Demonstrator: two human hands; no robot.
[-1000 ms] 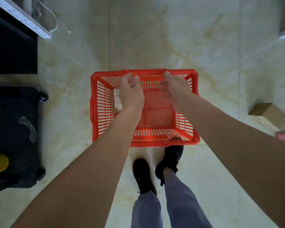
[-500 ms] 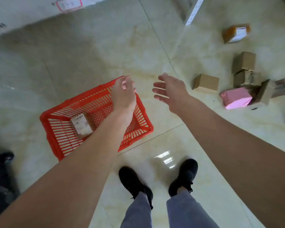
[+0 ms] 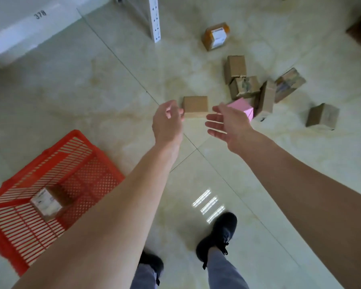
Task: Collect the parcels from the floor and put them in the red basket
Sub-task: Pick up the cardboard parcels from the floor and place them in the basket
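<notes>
Both my hands, left (image 3: 167,124) and right (image 3: 227,124), hang loose and empty above the box (image 3: 195,104). Reaching carelessly, I could knock the pink parcel (image 3: 242,108) or drift from the basket (image 3: 56,161).

Bare floor (image 3: 113,97) around brown box (image 3: 195,104); pink parcel (image 3: 242,107) alongside.

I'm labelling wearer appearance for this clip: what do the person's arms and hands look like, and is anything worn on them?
Both forearms are bare, with no sleeves in view. The left hand and right hand show no gloves, watch or rings.
</notes>
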